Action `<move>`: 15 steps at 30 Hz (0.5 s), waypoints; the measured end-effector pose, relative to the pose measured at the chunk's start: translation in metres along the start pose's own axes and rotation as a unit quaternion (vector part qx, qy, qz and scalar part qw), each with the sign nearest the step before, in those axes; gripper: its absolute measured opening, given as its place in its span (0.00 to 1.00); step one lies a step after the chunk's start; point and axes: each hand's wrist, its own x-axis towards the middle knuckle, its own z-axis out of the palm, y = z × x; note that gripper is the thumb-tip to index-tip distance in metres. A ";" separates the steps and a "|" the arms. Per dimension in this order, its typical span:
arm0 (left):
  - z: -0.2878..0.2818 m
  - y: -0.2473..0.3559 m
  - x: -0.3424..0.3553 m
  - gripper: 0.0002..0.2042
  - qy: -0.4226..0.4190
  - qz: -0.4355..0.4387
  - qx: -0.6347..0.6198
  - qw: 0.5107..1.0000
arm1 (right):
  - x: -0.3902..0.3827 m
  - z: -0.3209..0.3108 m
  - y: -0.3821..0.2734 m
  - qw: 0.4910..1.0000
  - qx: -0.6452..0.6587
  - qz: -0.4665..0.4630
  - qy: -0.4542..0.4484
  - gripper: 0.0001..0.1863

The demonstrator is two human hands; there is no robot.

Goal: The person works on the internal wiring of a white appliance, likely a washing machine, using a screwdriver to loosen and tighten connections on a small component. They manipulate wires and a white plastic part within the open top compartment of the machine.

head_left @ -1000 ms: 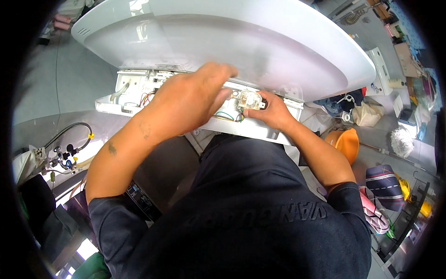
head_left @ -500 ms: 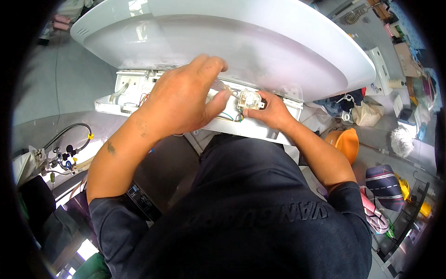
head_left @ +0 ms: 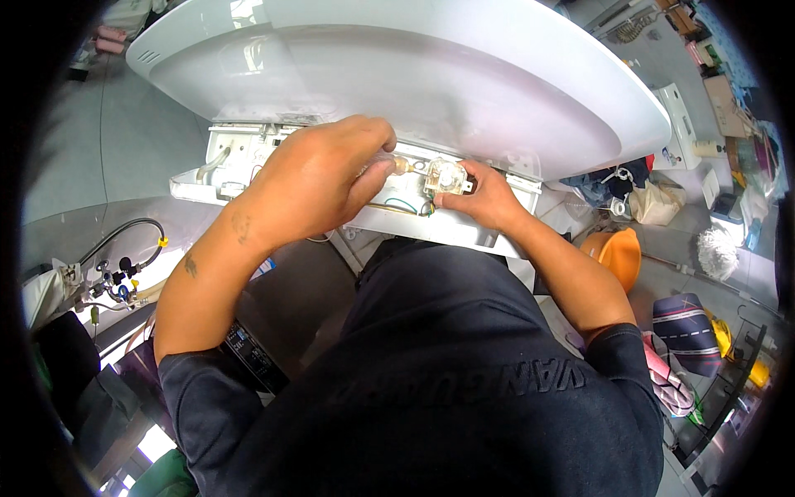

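Note:
My left hand (head_left: 331, 178) is closed around what looks like a screwdriver (head_left: 402, 166) with a translucent amber end, most of it hidden by the fingers. Its thin shaft points right, toward a small clear plastic part (head_left: 447, 176). Thumb and fingers of my right hand (head_left: 487, 195) pinch that part by its right side. Both hands are over a long, narrow white plastic housing (head_left: 451, 230) with thin coloured wires (head_left: 406, 205) inside. Whether the shaft's tip touches the clear part I cannot tell.
A large curved white panel (head_left: 397, 74) rises behind the housing. On the right are an orange basin (head_left: 617, 255), a dark striped bundle (head_left: 686, 333), clothes and a white fluffy duster (head_left: 716, 253). A black hose (head_left: 124, 228) with gauges lies to the left.
My left hand has lowered slightly and its fingers have curled in, with more of the amber end showing. My right hand and the clear part have stayed nearly still.

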 end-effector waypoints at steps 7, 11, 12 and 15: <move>-0.004 0.008 0.001 0.14 -0.053 -0.063 0.016 0.996 | 0.000 0.001 0.002 1.000 0.003 -0.009 0.007 0.36; 0.001 0.004 -0.002 0.18 0.020 0.006 -0.038 0.999 | 0.001 0.001 0.001 1.000 0.007 -0.006 0.006 0.35; 0.003 0.004 -0.002 0.19 0.008 -0.014 -0.027 1.000 | 0.000 0.001 0.001 1.000 0.008 -0.005 0.006 0.35; 0.005 0.007 0.002 0.19 -0.026 -0.064 0.011 0.998 | 0.001 0.001 0.002 1.000 0.011 -0.004 0.008 0.36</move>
